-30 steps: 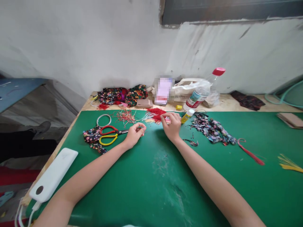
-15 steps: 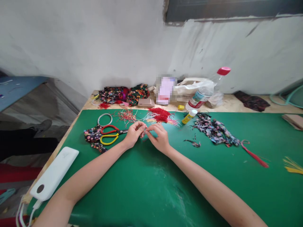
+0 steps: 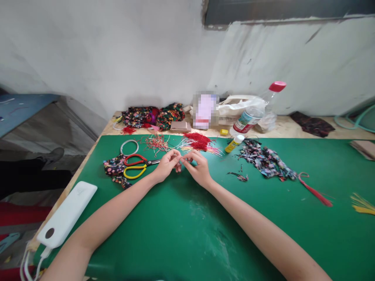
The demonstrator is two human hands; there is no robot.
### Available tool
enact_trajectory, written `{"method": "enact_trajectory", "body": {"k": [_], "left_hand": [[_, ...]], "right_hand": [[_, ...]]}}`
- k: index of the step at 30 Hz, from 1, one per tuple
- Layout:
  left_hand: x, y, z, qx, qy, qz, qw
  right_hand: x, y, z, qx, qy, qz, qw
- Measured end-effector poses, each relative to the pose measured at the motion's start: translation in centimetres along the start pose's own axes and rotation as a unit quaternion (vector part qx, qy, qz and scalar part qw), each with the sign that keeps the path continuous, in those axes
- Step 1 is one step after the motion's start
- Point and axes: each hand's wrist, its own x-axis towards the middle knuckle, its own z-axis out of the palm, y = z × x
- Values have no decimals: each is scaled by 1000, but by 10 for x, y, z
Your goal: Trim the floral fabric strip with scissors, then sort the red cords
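Over green mat [image 3: 175,226] | right hand [image 3: 198,168] moved beside left hand [image 3: 166,167]

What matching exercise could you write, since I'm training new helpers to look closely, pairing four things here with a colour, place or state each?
Things
1. Scissors
2. Glue stick
3. Power bank
4. Right hand

Descriptions
A. Yellow body with a white cap
B. Fingers bent, fingertips close to those of the left hand
C. One red handle and one yellow handle
D. Near the left edge of the table, with a cable attached

Right pairs: 1-C, 2-A, 3-D, 4-B
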Motion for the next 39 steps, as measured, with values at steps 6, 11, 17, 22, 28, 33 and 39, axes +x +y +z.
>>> {"method": "enact_trajectory", "body": {"k": [6, 11, 17, 22, 28, 33, 39], "left_hand": [[1, 0, 0, 5, 0, 7, 1000], [1, -1, 0, 9, 8, 5, 1000], [3, -4, -1, 13, 16, 5, 1000], [3, -4, -1, 19, 21, 4, 1000], [2, -3, 0, 27, 20, 4, 999], [1, -4, 0, 33, 1, -5, 999], [1, -1, 1, 16, 1, -8, 1000]], "right_hand": [[0, -1, 1, 35, -11, 39, 999], [0, -1, 2, 53, -23, 71, 996], [0, -2, 3, 58, -36, 85, 994], [-1, 0, 4, 61, -40, 96, 993], [-1, 2, 4, 57, -48, 102, 992], [-1, -2, 3, 58, -49, 93, 993], [0, -2, 2, 57, -39, 70, 995]]}}
